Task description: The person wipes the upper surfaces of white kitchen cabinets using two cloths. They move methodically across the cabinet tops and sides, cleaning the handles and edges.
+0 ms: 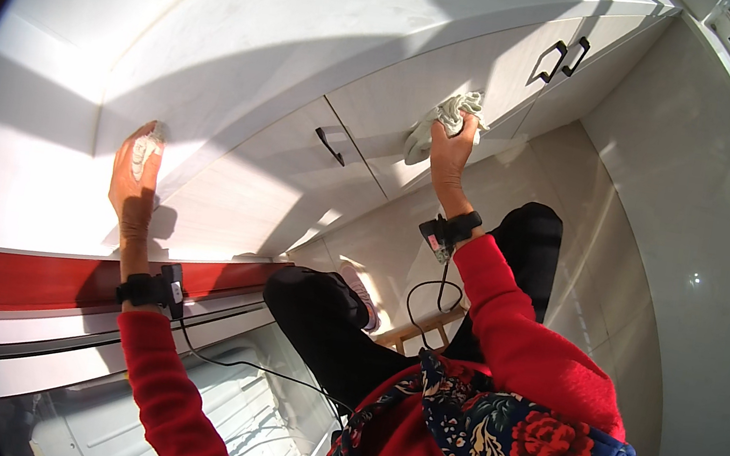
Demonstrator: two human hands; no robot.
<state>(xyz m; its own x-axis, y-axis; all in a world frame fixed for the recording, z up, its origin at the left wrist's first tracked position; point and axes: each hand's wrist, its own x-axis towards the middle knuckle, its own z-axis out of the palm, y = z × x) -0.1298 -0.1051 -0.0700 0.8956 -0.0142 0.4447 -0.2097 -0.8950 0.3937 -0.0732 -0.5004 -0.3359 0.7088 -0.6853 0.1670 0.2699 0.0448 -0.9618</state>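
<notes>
My right hand (450,149) grips a crumpled pale cloth (461,113) against the front of a light wood-grain cabinet door (422,81). Part of that cloth hangs below my fingers. At the left, my left hand (130,182) closes on a second small whitish cloth (146,149), over the left end of the white countertop (261,71). Between my hands is another cabinet door (289,167) with a black bar handle (330,146). Both wrists carry black straps with small devices and cables.
Two more black handles (554,62) are on the doors at the upper right. Below my left wrist runs a red panel (24,283) beside a sliding track (51,337). A wooden stool (417,331) stands under me on the tiled floor (566,258). A tiled wall (697,228) rises at the right.
</notes>
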